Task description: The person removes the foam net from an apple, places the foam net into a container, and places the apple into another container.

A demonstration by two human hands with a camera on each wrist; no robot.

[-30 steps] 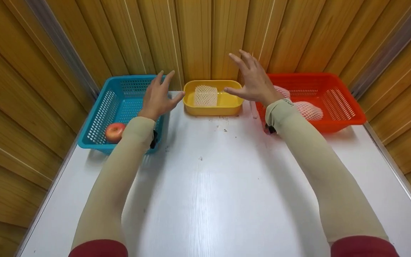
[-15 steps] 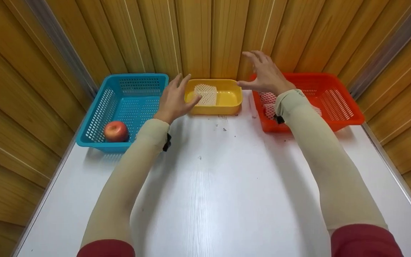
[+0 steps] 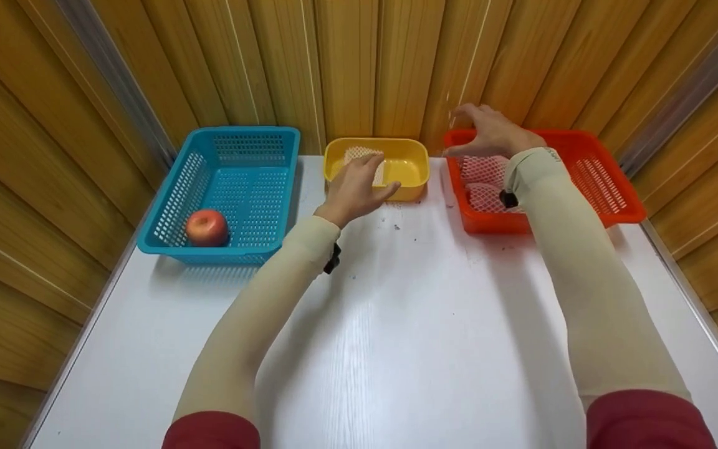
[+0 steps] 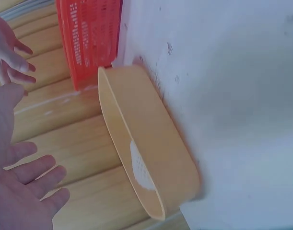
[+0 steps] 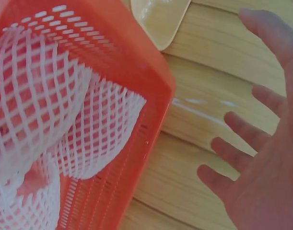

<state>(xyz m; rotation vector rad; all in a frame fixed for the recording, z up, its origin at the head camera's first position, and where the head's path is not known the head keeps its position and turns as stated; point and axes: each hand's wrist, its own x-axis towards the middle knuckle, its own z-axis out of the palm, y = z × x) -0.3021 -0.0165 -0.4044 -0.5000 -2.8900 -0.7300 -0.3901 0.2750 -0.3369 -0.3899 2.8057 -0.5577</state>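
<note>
My left hand (image 3: 356, 190) hovers over the front left of a yellow tub (image 3: 410, 192), fingers spread and holding nothing. A white foam net sleeve (image 3: 359, 153) lies in the tub, partly hidden behind that hand. My right hand (image 3: 490, 134) is above the left part of a red basket (image 3: 602, 156), its fingers apart and nothing in them. Several items in white foam nets (image 5: 41, 96) lie in this basket; what is inside looks reddish. In the left wrist view the left hand (image 4: 26, 177) is beside the tub without touching it.
A blue basket (image 3: 293, 181) stands at the left with one red apple (image 3: 207, 227) in its front left corner. Wooden panel walls (image 3: 346, 68) close the white table (image 3: 359, 343) behind and at both sides. The yellow tub sits between the two baskets.
My left hand has moved right, from over the blue basket to the yellow tub. The right hand has shifted right and lower, further over the red basket. The apple has stayed put.
</note>
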